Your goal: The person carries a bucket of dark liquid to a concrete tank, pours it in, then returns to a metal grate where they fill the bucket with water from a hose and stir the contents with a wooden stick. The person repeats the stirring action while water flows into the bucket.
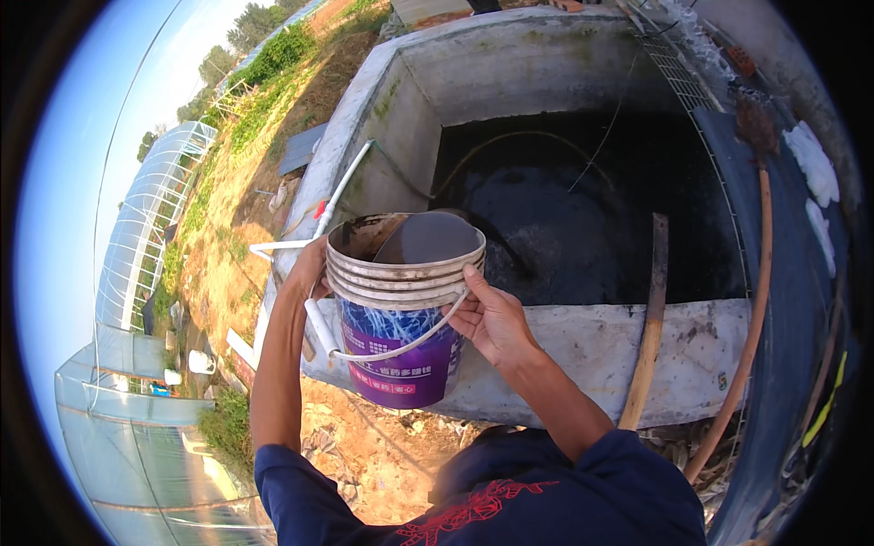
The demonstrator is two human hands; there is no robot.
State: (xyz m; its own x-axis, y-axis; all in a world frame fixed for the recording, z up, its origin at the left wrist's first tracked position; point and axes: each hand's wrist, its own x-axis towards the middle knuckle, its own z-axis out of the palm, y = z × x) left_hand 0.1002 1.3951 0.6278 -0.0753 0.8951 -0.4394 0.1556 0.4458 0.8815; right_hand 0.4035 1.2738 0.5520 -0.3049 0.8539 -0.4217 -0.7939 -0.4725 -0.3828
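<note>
A purple and blue plastic bucket with a white ribbed rim is tilted over the near wall of a concrete tank. Dark liquid lies in the bucket up to its far lip, and a dark stream runs from there into the dark liquid in the tank. My left hand holds the bucket's left side near the rim; its fingers are partly hidden. My right hand grips the right side, its thumb on the rim. The wire handle with a white grip hangs down in front of the bucket.
A white plastic pipe with a red valve stands at the tank's left wall. A wooden stick leans over the near wall. At right are a long wooden-handled tool, wire mesh and dark sheeting. Greenhouses stand at left.
</note>
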